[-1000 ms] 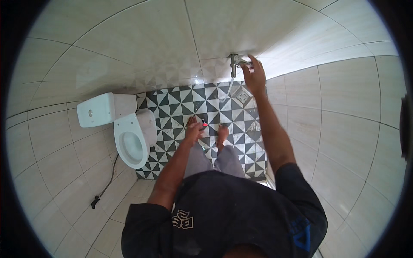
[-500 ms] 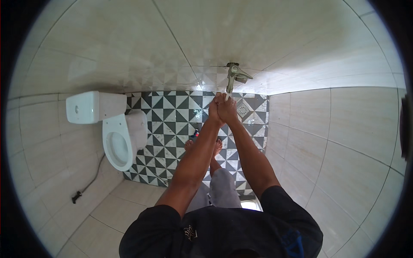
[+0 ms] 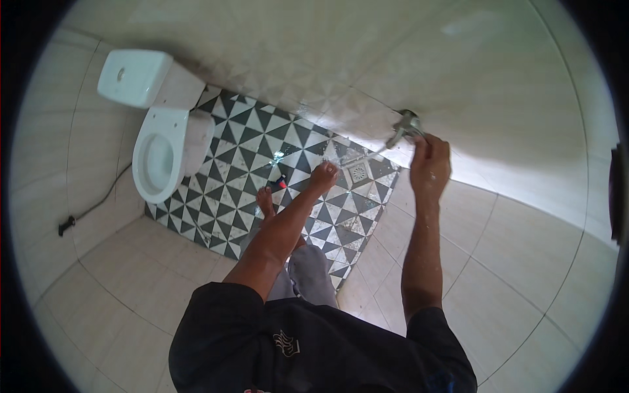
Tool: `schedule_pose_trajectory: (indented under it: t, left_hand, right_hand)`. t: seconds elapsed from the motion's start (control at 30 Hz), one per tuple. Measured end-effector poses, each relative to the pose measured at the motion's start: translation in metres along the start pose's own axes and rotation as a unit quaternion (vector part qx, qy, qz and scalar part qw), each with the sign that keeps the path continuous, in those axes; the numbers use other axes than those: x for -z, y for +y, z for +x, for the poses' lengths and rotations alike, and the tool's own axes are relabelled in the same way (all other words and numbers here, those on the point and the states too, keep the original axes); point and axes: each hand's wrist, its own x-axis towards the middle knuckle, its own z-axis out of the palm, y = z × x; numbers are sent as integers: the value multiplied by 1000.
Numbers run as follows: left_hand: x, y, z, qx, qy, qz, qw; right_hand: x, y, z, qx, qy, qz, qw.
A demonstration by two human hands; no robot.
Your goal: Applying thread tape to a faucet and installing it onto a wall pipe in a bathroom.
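My right hand (image 3: pixel 430 169) is raised at the wall with its fingers closed on the lever side of a metal tap (image 3: pixel 407 124). From the spout a thin stream of water (image 3: pixel 360 158) runs slantwise toward the floor. My left hand (image 3: pixel 324 175) hangs lower, left of the tap and near the end of the stream. Its fingers look curled in, and nothing shows in them. Drops of water glisten on my right forearm.
A square floor drain (image 3: pixel 358 172) lies below the tap in the wet patterned tile floor (image 3: pixel 232 170). A small red and black object (image 3: pixel 280 183) lies near my bare foot (image 3: pixel 265 200). To the left stand a white toilet (image 3: pixel 158 157) and a hose sprayer (image 3: pixel 67 226).
My hands have parted from together under the spout. The right has moved right and up to the tap lever, the left slightly down and left. The whole view has turned.
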Motion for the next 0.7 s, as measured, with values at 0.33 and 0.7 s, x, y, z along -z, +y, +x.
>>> schedule_pose_trajectory:
  t: [0.33, 0.7]
  left_hand:
    - [178, -151, -207, 359, -52, 127, 923]
    - [205, -288, -256, 416, 152, 69, 894]
  right_hand:
    - [-40, -31, -45, -133, -21, 77, 988]
    - [-496, 83, -386, -17, -631, -126, 765]
